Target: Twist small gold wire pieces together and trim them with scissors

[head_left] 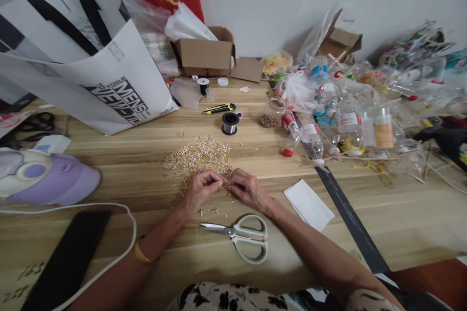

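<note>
My left hand and my right hand meet at the near edge of a pile of small gold and silver bead-like pieces. Thumb and fingers are pinched together on both hands, the fingertips almost touching. Whatever lies between them is too small to make out, though a little gold shows there. Just below the hands a short string of small shiny pieces rests on the wood. Nearer to me lie scissors with pale grey-green handles, blades pointing left.
Behind the pile stand a spool of silvery wire and a yellow-black utility knife. A folded white paper lies right of my arm. Plastic bottles crowd the right. A white shopping bag, a purple-white appliance and a black phone occupy the left.
</note>
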`<state>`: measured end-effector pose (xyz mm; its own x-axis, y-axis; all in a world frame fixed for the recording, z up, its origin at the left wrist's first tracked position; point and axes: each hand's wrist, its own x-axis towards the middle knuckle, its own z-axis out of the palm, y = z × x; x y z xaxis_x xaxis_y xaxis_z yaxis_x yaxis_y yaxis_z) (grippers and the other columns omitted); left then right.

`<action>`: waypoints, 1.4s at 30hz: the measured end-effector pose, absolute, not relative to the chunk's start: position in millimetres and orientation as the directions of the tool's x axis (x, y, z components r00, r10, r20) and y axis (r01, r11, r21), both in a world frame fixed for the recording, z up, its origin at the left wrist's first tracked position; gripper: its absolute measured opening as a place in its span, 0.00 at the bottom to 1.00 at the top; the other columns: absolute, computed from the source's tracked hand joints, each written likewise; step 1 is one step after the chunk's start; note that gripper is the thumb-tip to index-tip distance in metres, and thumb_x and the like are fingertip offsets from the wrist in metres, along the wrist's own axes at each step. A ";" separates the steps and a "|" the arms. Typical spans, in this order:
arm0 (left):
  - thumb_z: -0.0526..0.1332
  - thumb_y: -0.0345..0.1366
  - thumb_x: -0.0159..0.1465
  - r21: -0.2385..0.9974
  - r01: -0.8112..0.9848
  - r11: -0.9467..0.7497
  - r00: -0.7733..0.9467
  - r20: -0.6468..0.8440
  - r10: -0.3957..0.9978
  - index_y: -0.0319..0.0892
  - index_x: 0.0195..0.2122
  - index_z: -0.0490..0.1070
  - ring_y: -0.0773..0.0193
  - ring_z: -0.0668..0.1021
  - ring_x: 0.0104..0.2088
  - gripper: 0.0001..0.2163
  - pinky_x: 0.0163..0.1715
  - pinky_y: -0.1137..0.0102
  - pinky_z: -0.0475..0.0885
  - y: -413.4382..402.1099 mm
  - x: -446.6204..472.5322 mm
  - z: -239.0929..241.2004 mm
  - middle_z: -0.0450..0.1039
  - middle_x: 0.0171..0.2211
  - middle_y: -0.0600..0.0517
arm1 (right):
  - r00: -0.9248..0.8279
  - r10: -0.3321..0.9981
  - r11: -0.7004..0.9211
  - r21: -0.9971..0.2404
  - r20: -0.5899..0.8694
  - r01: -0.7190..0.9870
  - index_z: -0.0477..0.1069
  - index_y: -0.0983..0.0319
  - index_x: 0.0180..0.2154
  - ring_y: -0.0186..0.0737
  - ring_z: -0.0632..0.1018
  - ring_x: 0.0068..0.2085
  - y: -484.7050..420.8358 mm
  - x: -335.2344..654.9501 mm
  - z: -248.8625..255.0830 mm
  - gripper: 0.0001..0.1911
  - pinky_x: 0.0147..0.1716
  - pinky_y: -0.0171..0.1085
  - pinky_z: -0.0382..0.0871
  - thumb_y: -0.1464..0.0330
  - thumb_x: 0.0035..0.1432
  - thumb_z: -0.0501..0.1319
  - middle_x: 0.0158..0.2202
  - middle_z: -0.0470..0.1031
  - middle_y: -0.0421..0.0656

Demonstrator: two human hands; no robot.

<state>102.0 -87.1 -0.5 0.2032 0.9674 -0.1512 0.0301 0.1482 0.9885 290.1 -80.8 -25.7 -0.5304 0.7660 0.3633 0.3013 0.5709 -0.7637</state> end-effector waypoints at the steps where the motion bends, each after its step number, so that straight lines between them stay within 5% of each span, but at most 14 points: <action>1: 0.65 0.33 0.51 0.987 0.022 0.158 0.205 -0.159 0.966 0.38 0.22 0.72 0.65 0.75 0.30 0.04 0.31 0.73 0.67 -87.1 101.4 -0.8 0.78 0.30 0.49 | -0.526 0.769 0.565 -0.771 0.363 0.293 0.72 0.62 0.35 0.37 0.74 0.36 -80.5 289.9 -25.5 0.04 0.36 0.34 0.69 0.71 0.61 0.58 0.35 0.71 0.45; 14: 0.66 0.34 0.50 0.975 -0.067 0.210 0.245 -0.188 0.951 0.38 0.23 0.71 0.70 0.72 0.23 0.06 0.26 0.74 0.67 -85.1 98.5 -8.2 0.72 0.20 0.54 | -0.542 0.779 0.509 -0.823 0.315 0.253 0.73 0.63 0.37 0.37 0.76 0.36 -81.6 290.0 -20.4 0.09 0.37 0.36 0.70 0.68 0.65 0.55 0.34 0.75 0.46; 42: 0.67 0.36 0.51 0.978 0.039 0.204 0.359 -0.204 0.911 0.37 0.28 0.75 0.69 0.74 0.23 0.07 0.27 0.73 0.70 -84.2 97.3 -11.7 0.74 0.22 0.53 | -0.426 0.805 0.552 -0.784 0.413 0.284 0.70 0.62 0.36 0.38 0.74 0.34 -86.3 290.4 -17.8 0.08 0.35 0.37 0.70 0.66 0.64 0.55 0.33 0.73 0.45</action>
<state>97.3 -84.2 -11.7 0.3586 0.9109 -0.2041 0.0385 0.2040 0.9782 290.4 -86.3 -17.8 -0.4264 0.8049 0.4127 0.2838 0.5523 -0.7838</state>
